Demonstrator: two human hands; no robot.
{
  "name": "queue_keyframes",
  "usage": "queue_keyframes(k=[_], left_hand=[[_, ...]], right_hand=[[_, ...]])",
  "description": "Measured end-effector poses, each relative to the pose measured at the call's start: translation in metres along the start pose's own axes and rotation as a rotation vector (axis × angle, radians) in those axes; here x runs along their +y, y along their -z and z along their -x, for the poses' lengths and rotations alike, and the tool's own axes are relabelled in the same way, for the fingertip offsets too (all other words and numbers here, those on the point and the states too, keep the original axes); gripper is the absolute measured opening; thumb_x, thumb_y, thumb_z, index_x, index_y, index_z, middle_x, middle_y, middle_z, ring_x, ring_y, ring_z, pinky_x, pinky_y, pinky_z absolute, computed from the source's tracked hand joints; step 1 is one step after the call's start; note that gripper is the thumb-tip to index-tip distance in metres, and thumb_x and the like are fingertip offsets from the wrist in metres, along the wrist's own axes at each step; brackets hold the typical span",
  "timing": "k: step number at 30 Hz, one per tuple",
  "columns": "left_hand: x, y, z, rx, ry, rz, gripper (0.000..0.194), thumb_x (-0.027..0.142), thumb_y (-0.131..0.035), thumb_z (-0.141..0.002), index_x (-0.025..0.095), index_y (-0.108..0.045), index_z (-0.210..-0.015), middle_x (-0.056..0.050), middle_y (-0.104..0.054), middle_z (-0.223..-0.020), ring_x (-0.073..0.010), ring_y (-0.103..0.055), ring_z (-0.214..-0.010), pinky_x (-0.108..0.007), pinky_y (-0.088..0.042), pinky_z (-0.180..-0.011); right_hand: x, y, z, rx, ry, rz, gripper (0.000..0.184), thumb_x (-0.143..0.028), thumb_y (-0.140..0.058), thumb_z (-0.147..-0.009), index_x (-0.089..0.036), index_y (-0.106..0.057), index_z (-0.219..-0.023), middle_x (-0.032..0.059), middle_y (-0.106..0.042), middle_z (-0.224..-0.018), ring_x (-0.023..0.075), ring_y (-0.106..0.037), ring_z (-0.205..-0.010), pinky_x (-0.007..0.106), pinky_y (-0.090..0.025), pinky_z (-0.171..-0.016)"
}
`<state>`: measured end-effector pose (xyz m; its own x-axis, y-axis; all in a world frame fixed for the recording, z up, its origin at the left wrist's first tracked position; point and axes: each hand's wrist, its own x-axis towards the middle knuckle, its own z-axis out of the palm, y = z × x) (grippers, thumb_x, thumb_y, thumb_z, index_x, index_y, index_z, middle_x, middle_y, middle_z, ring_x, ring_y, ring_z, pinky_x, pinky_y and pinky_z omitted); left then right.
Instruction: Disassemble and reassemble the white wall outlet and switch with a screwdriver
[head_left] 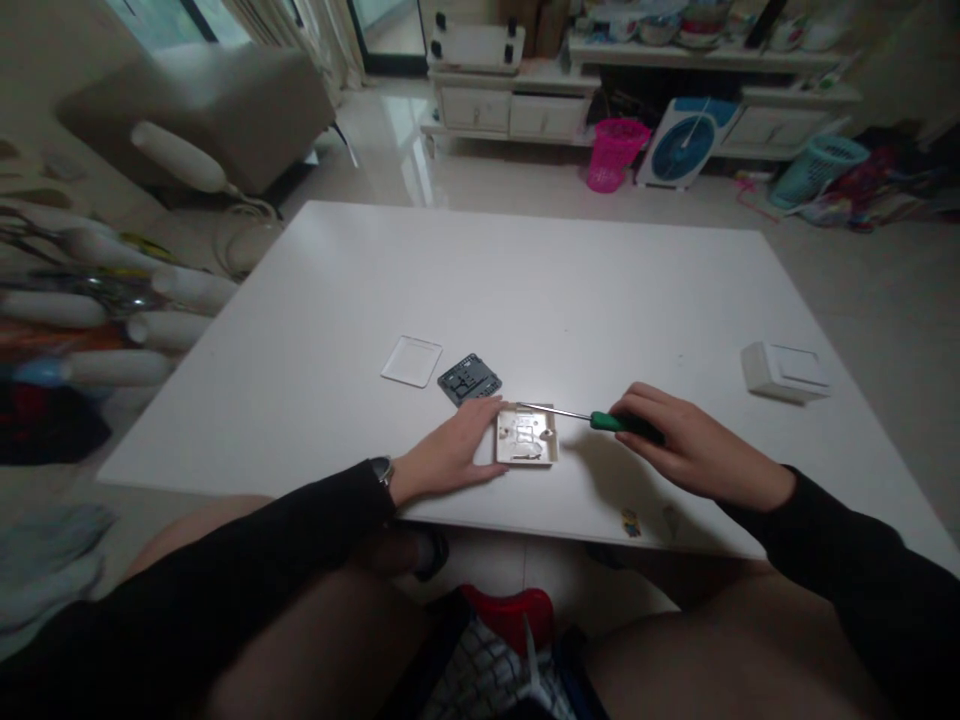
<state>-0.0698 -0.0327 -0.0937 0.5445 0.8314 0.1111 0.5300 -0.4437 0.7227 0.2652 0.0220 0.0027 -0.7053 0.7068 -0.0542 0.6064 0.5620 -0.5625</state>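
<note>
My left hand [450, 455] rests on the white table [525, 290], fingers closed against the left side of an open white switch base [527, 438], holding it in place. My right hand [686, 445] grips the green and black handle of a screwdriver [592, 417]. Its metal shaft runs left over the base, with the tip near the base's upper left corner. A dark grey switch insert [469, 379] lies just behind the base. A flat white cover plate [411, 361] lies left of the insert.
A whole white switch box [784, 371] sits near the table's right edge. Small bits [631, 521] lie by the front edge. Tools with white handles [112, 300] lie off the table at left. A pink basket [613, 152] and a fan [684, 143] stand on the floor behind.
</note>
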Motion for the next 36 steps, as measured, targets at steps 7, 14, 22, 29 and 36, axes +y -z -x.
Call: queue_keyframes(k=[7,14,22,29,36], left_hand=[[-0.009,-0.004,-0.002,0.056,0.067,-0.01,0.099,0.033,-0.085,-0.076,0.021,-0.03,-0.158,-0.02,-0.048,-0.15,-0.0369,-0.05,-0.142,-0.056,-0.044,-0.121],[-0.002,-0.005,0.0,0.097,0.066,0.026,0.085,0.021,-0.081,-0.074,0.024,-0.038,-0.148,-0.015,-0.049,-0.142,-0.0335,-0.054,-0.134,-0.054,-0.049,-0.117],[-0.005,-0.006,-0.001,0.135,0.052,0.01,0.083,0.02,-0.08,-0.078,0.023,-0.037,-0.149,-0.013,-0.047,-0.141,-0.032,-0.053,-0.136,-0.053,-0.05,-0.117],[-0.003,-0.006,0.0,0.18,0.051,0.041,0.081,0.015,-0.082,-0.075,0.022,-0.042,-0.146,-0.01,-0.05,-0.134,-0.0282,-0.056,-0.127,-0.049,-0.059,-0.109],[-0.005,-0.009,0.001,0.233,0.039,0.092,0.083,0.016,-0.083,-0.074,0.026,-0.043,-0.146,-0.008,-0.049,-0.133,-0.0264,-0.056,-0.125,-0.048,-0.064,-0.102]], right_hand=[[0.003,-0.001,0.002,-0.051,-0.003,0.032,0.008,-0.023,-0.053,-0.099,-0.022,-0.061,-0.098,0.0077,-0.062,-0.096,0.0239,-0.061,-0.084,0.037,-0.048,-0.072],[0.004,0.0,0.002,-0.066,-0.01,0.044,0.006,-0.02,-0.054,-0.098,-0.022,-0.06,-0.097,0.0072,-0.062,-0.095,0.0243,-0.061,-0.084,0.036,-0.047,-0.072],[0.004,0.001,0.001,-0.108,-0.013,0.067,0.008,-0.02,-0.052,-0.097,-0.021,-0.061,-0.099,0.0082,-0.062,-0.097,0.023,-0.059,-0.084,0.034,-0.044,-0.072],[0.006,0.009,0.004,-0.132,-0.01,0.092,0.014,-0.021,-0.053,-0.097,-0.019,-0.065,-0.103,0.0092,-0.062,-0.099,0.0229,-0.06,-0.085,0.034,-0.045,-0.074],[0.004,0.017,0.009,-0.094,0.016,0.112,0.018,-0.019,-0.055,-0.098,-0.019,-0.069,-0.109,0.0083,-0.065,-0.099,0.0225,-0.062,-0.086,0.034,-0.046,-0.074]])
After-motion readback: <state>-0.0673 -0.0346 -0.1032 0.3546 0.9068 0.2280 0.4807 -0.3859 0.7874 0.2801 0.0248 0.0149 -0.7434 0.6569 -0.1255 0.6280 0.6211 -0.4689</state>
